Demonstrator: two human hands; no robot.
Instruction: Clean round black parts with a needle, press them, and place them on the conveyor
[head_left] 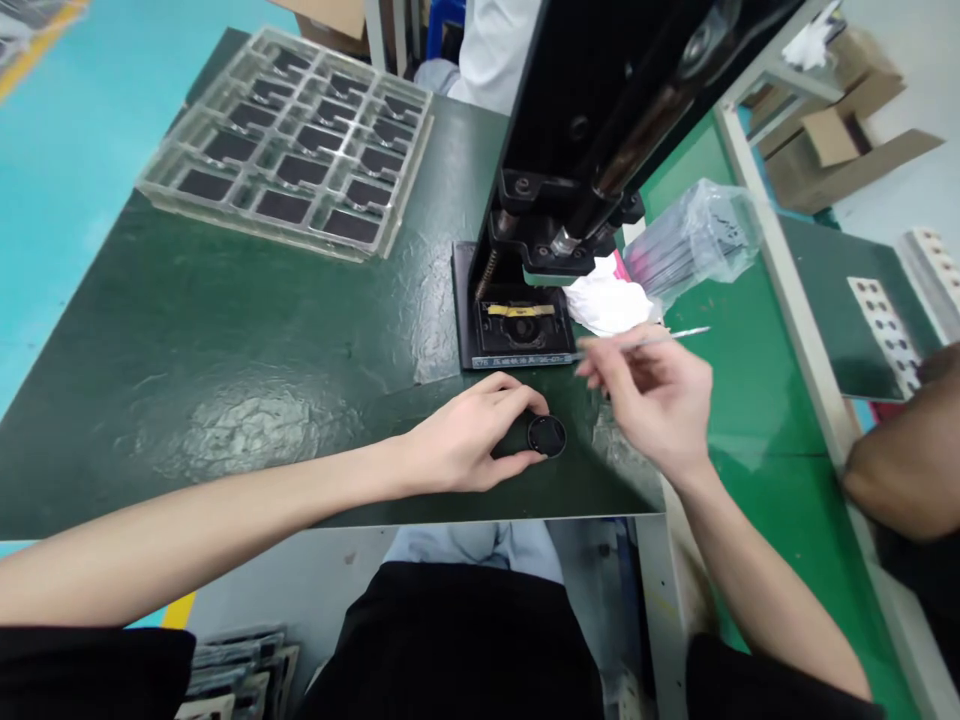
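Round black puck-shaped part [546,436] with a glossy rimmed end sits in my left hand [465,435], which is closed around its body while the round end points right. It is over the dark green mat [225,350] on the table, though I cannot tell whether it touches the mat. My right hand [652,410] is just beside it, pinching a thin silver-tipped pick [667,338] between thumb and fingers, and the two hands are apart. Ahead of me stands a black metal press [592,130] with a coiled spring [487,275] above its flat black jig plate [517,325]. That plate has a strip of yellow tape [521,310], and its white printed label [521,362] reads "压磁铁治具" with small digits I can only partly make out. A crumpled white cloth [607,305] lies against the press, beside a clear plastic bag [697,240] of slim items. Farther left, a clear compartmented plastic tray [285,140] holds dark rectangular pieces, one per cell. At the right edge, a co-worker's bare forearm [904,460] rests near a green bench [765,480].
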